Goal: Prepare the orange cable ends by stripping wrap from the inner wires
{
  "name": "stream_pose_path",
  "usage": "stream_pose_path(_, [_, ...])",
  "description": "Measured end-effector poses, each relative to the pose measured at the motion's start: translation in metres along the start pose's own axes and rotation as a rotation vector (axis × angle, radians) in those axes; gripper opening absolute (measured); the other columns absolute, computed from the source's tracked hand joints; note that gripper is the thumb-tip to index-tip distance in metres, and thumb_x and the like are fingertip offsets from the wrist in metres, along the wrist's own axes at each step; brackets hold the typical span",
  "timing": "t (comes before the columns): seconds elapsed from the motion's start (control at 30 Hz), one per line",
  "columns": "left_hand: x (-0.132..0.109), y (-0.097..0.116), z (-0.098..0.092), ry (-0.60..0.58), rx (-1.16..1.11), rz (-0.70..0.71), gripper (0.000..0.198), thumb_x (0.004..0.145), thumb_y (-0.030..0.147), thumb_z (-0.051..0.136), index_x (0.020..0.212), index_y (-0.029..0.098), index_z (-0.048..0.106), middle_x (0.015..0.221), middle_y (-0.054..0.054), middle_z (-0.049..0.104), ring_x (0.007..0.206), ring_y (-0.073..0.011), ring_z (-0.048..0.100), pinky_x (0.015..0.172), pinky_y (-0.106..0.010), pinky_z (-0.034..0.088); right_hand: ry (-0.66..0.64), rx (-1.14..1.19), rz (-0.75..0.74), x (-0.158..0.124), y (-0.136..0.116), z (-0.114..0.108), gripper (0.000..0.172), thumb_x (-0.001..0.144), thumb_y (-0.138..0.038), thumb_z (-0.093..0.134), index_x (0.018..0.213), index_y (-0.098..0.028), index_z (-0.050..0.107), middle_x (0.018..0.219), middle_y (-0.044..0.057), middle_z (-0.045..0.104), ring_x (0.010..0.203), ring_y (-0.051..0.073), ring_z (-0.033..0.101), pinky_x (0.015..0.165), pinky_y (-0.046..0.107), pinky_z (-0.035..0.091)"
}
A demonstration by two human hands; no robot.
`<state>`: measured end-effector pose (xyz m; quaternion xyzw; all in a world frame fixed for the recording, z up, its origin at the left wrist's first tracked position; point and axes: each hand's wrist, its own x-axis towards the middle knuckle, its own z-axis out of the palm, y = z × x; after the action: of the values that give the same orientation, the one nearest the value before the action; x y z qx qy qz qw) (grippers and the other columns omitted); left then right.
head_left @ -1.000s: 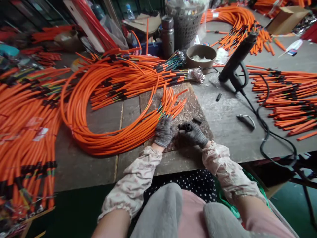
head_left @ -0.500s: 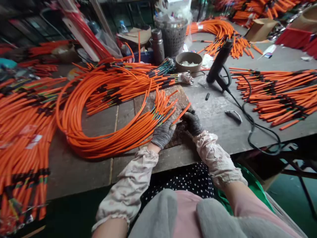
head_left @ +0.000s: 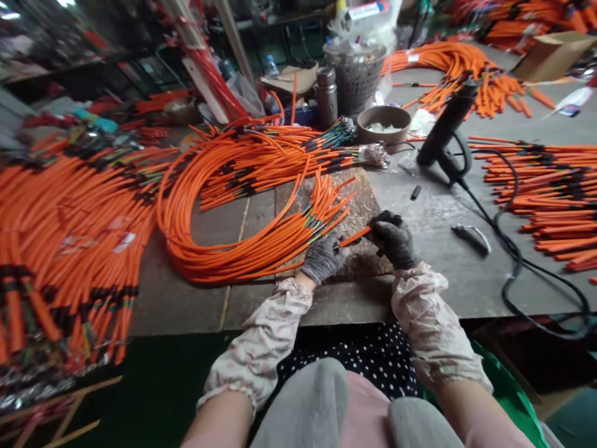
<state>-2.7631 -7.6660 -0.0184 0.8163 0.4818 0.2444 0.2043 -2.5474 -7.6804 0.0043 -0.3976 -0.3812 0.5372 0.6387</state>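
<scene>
Both hands wear grey work gloves. My left hand [head_left: 325, 258] is closed around the near part of one orange cable [head_left: 355, 236], close to a spot where its inner wires show. On that cable's free end, my right hand [head_left: 393, 238] is closed, with dark fingertips pinched over it. Just left of my hands lies a large coil of orange cables [head_left: 224, 258], their cut ends fanned out and thin coloured wires bared. Under the hands is a worn brown board [head_left: 361, 186] with debris on it. Whether a tool is in my right hand, I cannot tell.
A black heat gun [head_left: 448, 134] stands to the right, its cord looping to the table edge. A small hooked knife [head_left: 472, 238] and a short black piece [head_left: 416, 193] lie nearby. Behind are a round bowl [head_left: 383, 127], a flask [head_left: 326, 98] and a basket [head_left: 357, 71]. Cable bundles [head_left: 79, 230] cover the left.
The view has turned left, so things sit farther right. My right hand has moved onto the free end of the cable, which now lies flatter between both hands.
</scene>
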Motion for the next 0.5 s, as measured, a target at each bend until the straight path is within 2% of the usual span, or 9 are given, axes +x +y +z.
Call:
stream_pose_path(0.13, [0.000,0.007,-0.006,0.012,-0.036,-0.010,0.029,0.084,0.032,0.073,0.109,0.018,0.072,0.101,-0.009,0.077,0.094,-0.0271,0.073,0.091,-0.043,0.061,0.119,-0.007,-0.038,-0.003,-0.004,0.006,0.021,0.079,-0.038,0.079,0.080,-0.020,0.070,0.061,-0.002,0.060,0.048,0.011,0.049,0.042,0.023,0.038])
stream_pose_path(0.23, [-0.001,0.007,-0.009,-0.020,-0.203,-0.017,0.025,0.081,0.028,0.071,0.103,0.018,0.067,0.092,-0.005,0.073,0.085,-0.0209,0.070,0.084,-0.037,0.061,0.031,0.042,0.000,-0.004,0.000,0.010,0.024,0.078,-0.040,0.079,0.074,-0.019,0.069,0.058,-0.001,0.059,0.046,0.010,0.046,0.041,0.023,0.033])
stream_pose_path(0.33, [-0.001,0.004,-0.014,-0.041,-0.326,-0.019,0.025,0.079,0.026,0.069,0.102,0.017,0.064,0.090,-0.004,0.071,0.080,-0.0185,0.068,0.079,-0.034,0.060,-0.094,0.063,0.121,-0.006,0.012,0.013,0.026,0.073,-0.039,0.084,0.085,-0.018,0.075,0.065,0.000,0.066,0.048,0.010,0.048,0.041,0.022,0.032])
stream_pose_path(0.43, [0.001,0.002,-0.020,-0.043,-0.358,-0.002,0.029,0.079,0.027,0.070,0.106,0.017,0.063,0.098,-0.006,0.073,0.083,-0.0197,0.070,0.081,-0.036,0.060,-0.148,0.006,0.158,-0.010,0.023,0.022,0.037,0.072,-0.041,0.090,0.100,-0.019,0.078,0.074,0.001,0.070,0.055,0.011,0.054,0.048,0.023,0.040])
stream_pose_path(0.5, [0.004,0.003,-0.022,-0.042,-0.366,0.026,0.039,0.077,0.024,0.072,0.115,0.018,0.062,0.111,-0.009,0.074,0.097,-0.0234,0.072,0.090,-0.040,0.060,-0.193,-0.025,0.151,-0.013,0.026,0.031,0.042,0.065,-0.043,0.095,0.094,-0.019,0.077,0.074,0.000,0.070,0.062,0.013,0.058,0.056,0.026,0.048])
